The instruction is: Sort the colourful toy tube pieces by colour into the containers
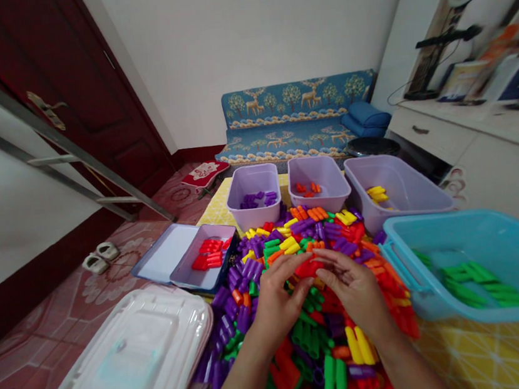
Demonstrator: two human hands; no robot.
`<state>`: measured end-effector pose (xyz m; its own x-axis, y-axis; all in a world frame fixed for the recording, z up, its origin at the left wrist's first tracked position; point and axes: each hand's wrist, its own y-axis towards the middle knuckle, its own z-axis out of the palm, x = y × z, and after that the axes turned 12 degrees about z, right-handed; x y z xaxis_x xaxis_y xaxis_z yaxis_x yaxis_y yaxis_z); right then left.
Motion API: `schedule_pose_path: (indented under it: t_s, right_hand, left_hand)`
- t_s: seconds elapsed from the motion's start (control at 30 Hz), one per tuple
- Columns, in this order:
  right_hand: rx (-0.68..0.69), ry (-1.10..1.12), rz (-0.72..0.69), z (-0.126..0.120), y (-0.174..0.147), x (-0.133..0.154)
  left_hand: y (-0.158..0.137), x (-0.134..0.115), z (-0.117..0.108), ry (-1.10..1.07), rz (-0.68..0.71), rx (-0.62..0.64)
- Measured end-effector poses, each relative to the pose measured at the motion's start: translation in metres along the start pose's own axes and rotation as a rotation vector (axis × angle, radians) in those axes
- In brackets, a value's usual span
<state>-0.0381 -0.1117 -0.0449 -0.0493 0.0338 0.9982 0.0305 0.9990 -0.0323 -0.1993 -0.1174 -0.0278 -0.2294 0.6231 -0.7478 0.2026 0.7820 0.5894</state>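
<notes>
Between the fingertips of both my hands is a red plastic toy piece (308,268), held over a heap. My left hand (279,290) grips it from the left, and my right hand (349,279) closes on its other side. Fingers cover part of the piece. Beneath them spreads a pile of tube-like toy pieces (305,334) in purple, green, red, orange and yellow, many joined in pairs. A purple-lined open case (184,273) beside my left hand contains red pieces (210,253).
Behind the heap stand lavender bins with purple (256,217), orange (324,202) and yellow pieces (402,202). A blue bin (449,313) with green pieces is at right, a white lid (169,382) at left. All share a yellow-clothed table (507,360). A ladder (69,148) leans left.
</notes>
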Motion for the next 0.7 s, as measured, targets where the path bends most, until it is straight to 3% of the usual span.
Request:
schedule_pose_path:
  t_s: [0.07, 0.17, 0.27, 0.37, 0.43, 0.5, 0.57, 0.63, 0.7]
  right_hand:
    - [0.011, 0.06, 0.028, 0.001, -0.001, 0.001]
    - [-0.009, 0.085, 0.051, 0.0, -0.001, 0.002]
    - [-0.027, 0.087, 0.046, -0.002, -0.002, 0.003]
    - [-0.046, 0.099, 0.043, -0.003, -0.002, 0.004]
    - [-0.059, 0.095, 0.045, -0.003, -0.002, 0.004]
    - [-0.069, 0.076, 0.045, -0.002, -0.002, 0.004]
    - [-0.074, 0.04, 0.045, -0.003, -0.002, 0.002]
    - [-0.073, -0.001, 0.045, -0.003, -0.003, 0.0]
    - [-0.065, -0.056, 0.041, -0.004, -0.003, -0.002]
  left_hand:
    - [0.002, 0.004, -0.003, -0.13, -0.136, -0.174]
    - [0.01, 0.015, -0.019, -0.412, -0.315, -0.597]
    - [0.021, 0.027, -0.048, -0.67, -0.347, -1.005]
    - [0.027, 0.032, -0.074, -0.795, -0.357, -1.212]
    - [0.026, 0.032, -0.082, -0.813, -0.378, -1.207]
    - [0.023, 0.031, -0.08, -0.784, -0.401, -1.098]
    - [0.018, 0.029, -0.07, -0.695, -0.436, -0.886]
    - [0.014, 0.028, -0.058, -0.536, -0.443, -0.596]
    - [0.01, 0.027, -0.045, -0.298, -0.374, -0.32]
